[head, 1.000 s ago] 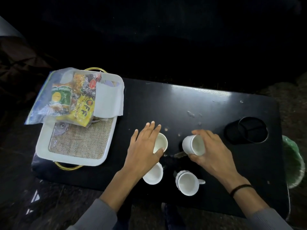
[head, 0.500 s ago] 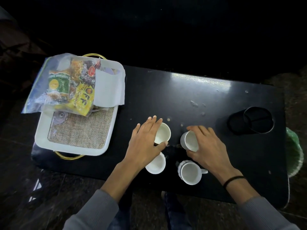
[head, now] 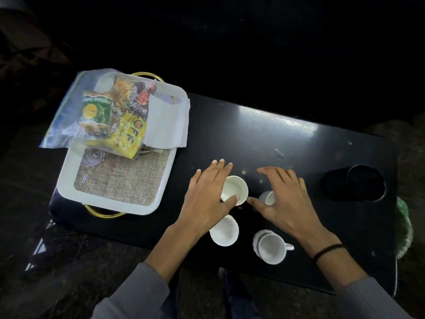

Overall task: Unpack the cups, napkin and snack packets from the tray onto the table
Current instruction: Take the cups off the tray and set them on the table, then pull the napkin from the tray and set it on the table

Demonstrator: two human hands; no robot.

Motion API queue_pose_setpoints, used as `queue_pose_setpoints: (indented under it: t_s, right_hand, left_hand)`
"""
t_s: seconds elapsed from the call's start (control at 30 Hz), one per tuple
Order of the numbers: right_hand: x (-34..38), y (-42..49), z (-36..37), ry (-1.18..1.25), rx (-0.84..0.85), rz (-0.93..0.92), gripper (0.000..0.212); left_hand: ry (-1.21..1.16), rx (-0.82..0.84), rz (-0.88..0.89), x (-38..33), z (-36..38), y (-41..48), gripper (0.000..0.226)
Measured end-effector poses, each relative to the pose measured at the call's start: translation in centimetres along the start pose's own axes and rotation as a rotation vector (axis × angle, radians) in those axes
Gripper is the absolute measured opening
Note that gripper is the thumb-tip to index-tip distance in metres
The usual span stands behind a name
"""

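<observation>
**Four cups out, crowded close; the packets and napkin wait on the tray**

The left hand curls over a white cup, thumb on the near rim and fingers stretched past its far side, so it grips that cup. The right hand covers a second cup with fingers spread wide; whether it clasps the cup or only rests on it I cannot tell. Two more cups stand nearer the person: a plain one just under the left wrist and a handled cup below the right palm.

The risk lies in the crowding. All four cups sit near each other on the black worktop, and either wrist, drawing back, could likely clip the cup beneath it and tip it or push it off the near edge.

Left of the left fingers, the white tray holds the bag of snack packets and the napkin. The bag overhangs the tray's far left rim, past the worktop edge, so a careless one-handed tug may spill the packets toward the floor. The napkin lies partly on the bag and may slide off with it.
</observation>
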State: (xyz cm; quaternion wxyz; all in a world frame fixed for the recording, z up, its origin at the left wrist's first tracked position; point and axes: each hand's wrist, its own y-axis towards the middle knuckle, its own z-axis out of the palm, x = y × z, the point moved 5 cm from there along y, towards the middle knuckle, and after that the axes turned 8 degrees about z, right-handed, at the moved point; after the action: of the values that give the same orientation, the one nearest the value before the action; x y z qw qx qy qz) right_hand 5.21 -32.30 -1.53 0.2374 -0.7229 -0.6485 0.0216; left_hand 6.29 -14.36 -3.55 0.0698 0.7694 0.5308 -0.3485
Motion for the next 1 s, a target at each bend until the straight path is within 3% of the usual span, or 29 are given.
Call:
queue_pose_setpoints:
  t_s: [0.27, 0.53, 0.73, 1.0]
  right_hand:
    - [10.1, 4.8, -0.5, 0.108, -0.021, -0.156, 0.054]
    - [19.9, 11.0, 2.0, 0.141, 0.069, -0.242, 0.049]
    - [22.1, 13.3, 5.1, 0.122, 0.284, -0.139, 0.050]
    - [21.3, 13.2, 6.0, 0.216, 0.205, -0.093, 0.031]
  left_hand:
    - [-0.009, -0.125, -0.084, 5.6, -6.5, 0.0, 0.071]
    - [0.050, -0.228, -0.310, 13.8, -12.5, 1.0, 0.067]
    - [0.024, -0.240, -0.391, 16.6, -12.8, 3.5, 0.060]
    - [0.189, -0.222, -0.428, 17.4, -12.2, 6.2, 0.054]
